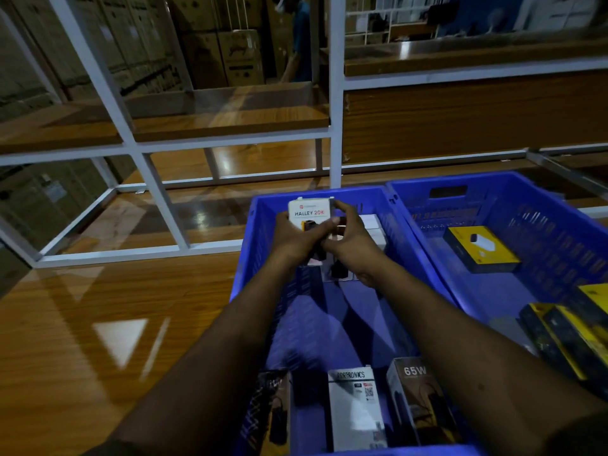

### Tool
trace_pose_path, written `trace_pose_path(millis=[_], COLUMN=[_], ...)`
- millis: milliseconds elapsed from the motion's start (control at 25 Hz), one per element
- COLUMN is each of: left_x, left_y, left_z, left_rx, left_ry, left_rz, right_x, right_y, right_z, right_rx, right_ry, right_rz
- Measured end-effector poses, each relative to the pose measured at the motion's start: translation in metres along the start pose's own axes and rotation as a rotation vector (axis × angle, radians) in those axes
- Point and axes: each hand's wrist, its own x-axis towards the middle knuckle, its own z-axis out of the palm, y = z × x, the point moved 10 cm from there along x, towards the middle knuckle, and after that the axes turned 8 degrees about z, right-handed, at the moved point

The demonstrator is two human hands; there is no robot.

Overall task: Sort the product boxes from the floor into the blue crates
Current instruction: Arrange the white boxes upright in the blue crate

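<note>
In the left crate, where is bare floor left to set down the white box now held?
Both hands hold the HALLEY 20K box over the left crate. Bare floor lies mid-crate, between the far white boxes and the near row. Both ends are crowded.

A shiny brown wooden floor (108, 324) fills the lower left of the frame, and bright light shines on it. A white metal rack (335, 93) stands across the upper part, with brown wooden shelves (230, 116) in it. Behind the rack, in the upper left, big brown cardboard boxes (240, 57) are stacked up. A person in a blue shirt (301, 37) stands near the top middle, behind the rack. A white window grille (378, 24) shows in the upper right, blurry and dim.
</note>
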Motion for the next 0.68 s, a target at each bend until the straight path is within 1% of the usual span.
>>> trace_pose_path(millis=[40, 120, 200, 240, 360, 480, 560, 680], left_x=[0.000, 0.004, 0.005, 0.005, 0.001, -0.001, 0.002, -0.010], left_y=[-0.003, -0.009, -0.014, -0.017, -0.024, -0.047, -0.071, -0.073], left_z=[0.000, -0.011, -0.027, -0.033, -0.038, -0.037, -0.037, -0.028], left_rx=[0.042, 0.177, 0.337, 0.387, 0.454, 0.470, 0.453, 0.476], left_ry=[0.008, 0.083, 0.184, 0.219, 0.295, 0.323, 0.341, 0.321], left_rz=[-0.005, -0.032, -0.060, -0.072, -0.066, -0.080, -0.119, -0.132], right_x=[-0.001, 0.001, 0.005, 0.008, 0.013, 0.018, 0.019, 0.021], right_y=[-0.001, 0.003, 0.006, 0.007, 0.008, 0.012, 0.015, 0.016], right_z=[0.003, 0.006, 0.000, -0.005, -0.030, -0.057, -0.065, -0.067], right_rx=[-0.015, -0.005, 0.015, 0.013, 0.069, 0.131, 0.142, 0.127], right_ry=[-0.015, -0.039, -0.017, 0.018, 0.167, 0.309, 0.343, 0.355], right_rz=[-0.007, 0.022, 0.070, 0.092, 0.130, 0.128, 0.139, 0.134])
